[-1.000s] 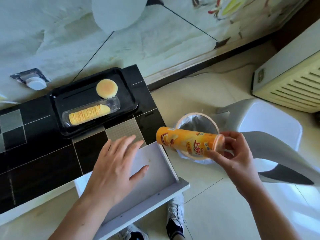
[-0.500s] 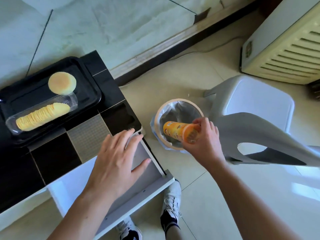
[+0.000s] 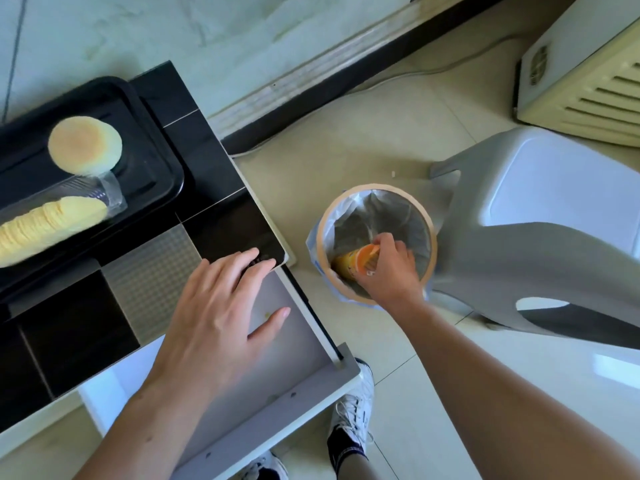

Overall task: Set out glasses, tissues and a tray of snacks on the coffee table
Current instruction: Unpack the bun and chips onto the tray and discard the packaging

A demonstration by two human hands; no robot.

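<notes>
Cleanup step, by the look of it — the chip can (image 3: 353, 265) is gripped by the right hand (image 3: 389, 271) inside the bin (image 3: 375, 242). Left hand (image 3: 214, 313) is spread slack over the open drawer (image 3: 277, 382). The snack tray (image 3: 152, 161) is already set on the worktop (image 3: 145, 271) — glasses and tissues probably get fetched next.

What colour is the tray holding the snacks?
Glossy black tray, seen in the head view, the only one.

Round bin (image 3: 320, 233) with a clear liner on the pale tiled floor (image 3: 363, 140), grey plastic stool (image 3: 540, 237) just right of it, cream vented heater (image 3: 588, 81) far right, white open drawer (image 3: 294, 386) near left, white trainers (image 3: 351, 414) below it
</notes>
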